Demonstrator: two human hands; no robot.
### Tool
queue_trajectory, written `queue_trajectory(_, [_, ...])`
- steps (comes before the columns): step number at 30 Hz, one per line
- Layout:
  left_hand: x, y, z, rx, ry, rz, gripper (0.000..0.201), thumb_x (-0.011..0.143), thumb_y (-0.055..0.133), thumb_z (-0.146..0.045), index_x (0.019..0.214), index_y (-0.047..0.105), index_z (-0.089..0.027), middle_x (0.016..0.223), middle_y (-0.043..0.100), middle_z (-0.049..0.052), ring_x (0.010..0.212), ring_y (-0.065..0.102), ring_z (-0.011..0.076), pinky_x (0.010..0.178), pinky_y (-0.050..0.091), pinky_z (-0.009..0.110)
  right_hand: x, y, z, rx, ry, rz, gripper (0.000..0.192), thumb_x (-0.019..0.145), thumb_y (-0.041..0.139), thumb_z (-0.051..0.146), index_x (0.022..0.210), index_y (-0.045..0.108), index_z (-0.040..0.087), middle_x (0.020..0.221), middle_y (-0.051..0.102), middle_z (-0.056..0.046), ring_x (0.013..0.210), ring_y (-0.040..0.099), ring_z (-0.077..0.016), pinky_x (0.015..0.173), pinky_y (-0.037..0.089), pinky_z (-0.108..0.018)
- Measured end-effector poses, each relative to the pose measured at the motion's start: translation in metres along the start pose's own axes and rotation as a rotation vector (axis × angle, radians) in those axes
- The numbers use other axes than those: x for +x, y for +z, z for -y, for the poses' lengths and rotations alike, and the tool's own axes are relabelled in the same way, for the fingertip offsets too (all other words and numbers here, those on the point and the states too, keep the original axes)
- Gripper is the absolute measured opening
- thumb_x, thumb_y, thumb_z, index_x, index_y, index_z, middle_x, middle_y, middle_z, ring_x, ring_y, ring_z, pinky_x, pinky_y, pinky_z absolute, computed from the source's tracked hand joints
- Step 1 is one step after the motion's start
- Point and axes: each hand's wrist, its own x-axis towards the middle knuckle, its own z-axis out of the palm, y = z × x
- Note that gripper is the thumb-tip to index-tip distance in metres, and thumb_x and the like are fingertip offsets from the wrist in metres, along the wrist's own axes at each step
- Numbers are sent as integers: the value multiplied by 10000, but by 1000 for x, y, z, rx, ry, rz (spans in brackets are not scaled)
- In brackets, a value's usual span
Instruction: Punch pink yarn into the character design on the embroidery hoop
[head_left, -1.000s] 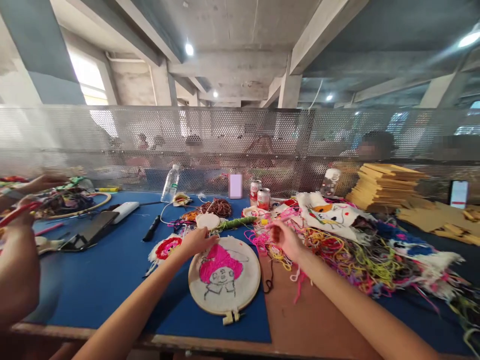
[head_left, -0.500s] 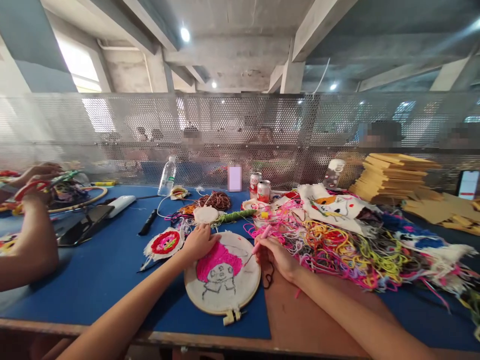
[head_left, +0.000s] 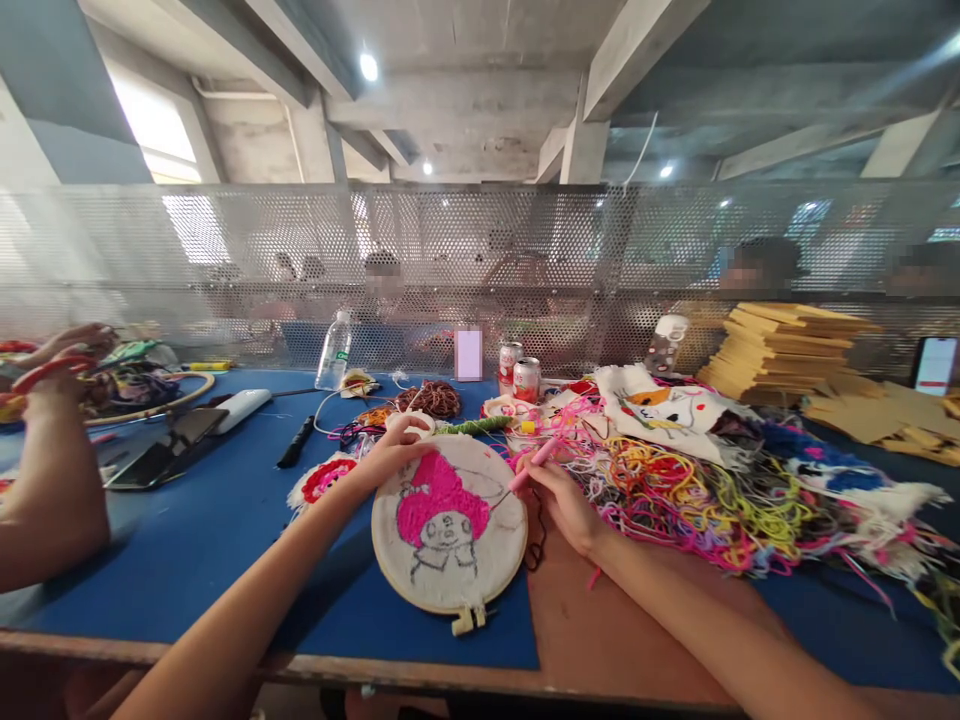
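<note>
A round embroidery hoop [head_left: 448, 525] holds white cloth with a pink-haired figure stitched on it; it stands tilted up on its lower edge on the blue table mat [head_left: 225, 540]. My left hand [head_left: 394, 450] grips the hoop's top left rim. My right hand [head_left: 559, 500] holds a pink punch needle tool [head_left: 534, 463] like a pen, its tip at the cloth's right side.
A tangle of coloured yarn [head_left: 690, 500] spreads right of the hoop. Two cans [head_left: 519, 375], a water bottle [head_left: 334, 352], a black pen [head_left: 291, 442] and a phone [head_left: 161, 455] lie behind and left. Another person's arm [head_left: 52, 480] works at far left. Yellow boards [head_left: 787, 350] are stacked at back right.
My right hand came back from the yarn with the pink tool and set it at the cloth. My left hand lifted the hoop's far edge, so the hoop now tilts toward me.
</note>
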Motion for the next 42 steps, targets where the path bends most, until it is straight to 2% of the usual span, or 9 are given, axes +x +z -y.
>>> queue_trajectory(4, [-4,11,-5,-227,46,-115,413,593,735,-332,905,493,-209,555,469,-92,458,481,81,459,353,181,3,-5,8,87,-53,24,210,744,620,399,722,634,191,698,625,-9,686,526,-141,651,391,-258])
queue_trajectory(6, [-6,17,-5,-341,8,-112,404,607,733,-306,932,517,-202,591,524,-70,495,528,96,476,389,188,4,-8,13,104,-97,3,188,737,629,382,712,634,196,693,616,-9,669,520,-140,632,392,-258])
queue_trajectory(10, [-11,24,-6,-510,-175,122,436,675,679,-321,1054,563,-141,742,646,37,635,617,162,604,483,255,5,-14,21,97,-212,-62,157,723,638,361,704,626,205,678,598,-3,635,507,-135,615,396,-260])
queue_trajectory(12, [-13,26,-8,-491,-183,224,522,659,693,-254,1145,540,-136,792,667,59,651,628,178,620,493,269,5,-15,24,82,-240,-75,155,736,620,357,710,623,204,666,590,-2,629,504,-134,611,398,-261])
queue_trajectory(21, [-25,28,-11,-444,-151,398,920,592,672,-36,1385,274,-277,1009,657,55,763,641,212,684,518,307,6,-22,31,-56,-347,-55,101,764,535,270,710,592,207,700,575,6,693,543,-146,687,424,-282])
queue_trajectory(26, [-26,33,-10,-478,-179,382,961,564,614,6,1399,232,-278,993,657,47,742,635,202,645,521,285,4,-29,45,-328,-408,-14,73,753,625,262,817,605,232,767,616,7,774,577,-161,728,435,-298])
queue_trajectory(30, [-25,34,-11,-503,-191,367,961,533,564,18,1394,246,-268,961,661,36,711,624,185,622,516,268,3,-30,54,-366,-436,37,145,713,688,258,832,604,246,865,625,-4,846,587,-175,763,453,-323])
queue_trajectory(36, [-23,32,-12,-498,-182,338,969,461,490,2,1376,293,-250,881,668,14,588,588,161,516,490,253,-1,-23,49,-244,-349,163,93,856,532,319,922,523,253,941,608,-25,897,590,-175,826,463,-364])
queue_trajectory(42, [-20,32,-9,-471,-170,325,945,455,470,-20,1369,317,-202,697,652,-11,546,570,160,483,454,231,-6,-20,45,-382,-393,153,123,878,488,367,912,453,254,975,577,-32,958,552,-182,877,429,-366])
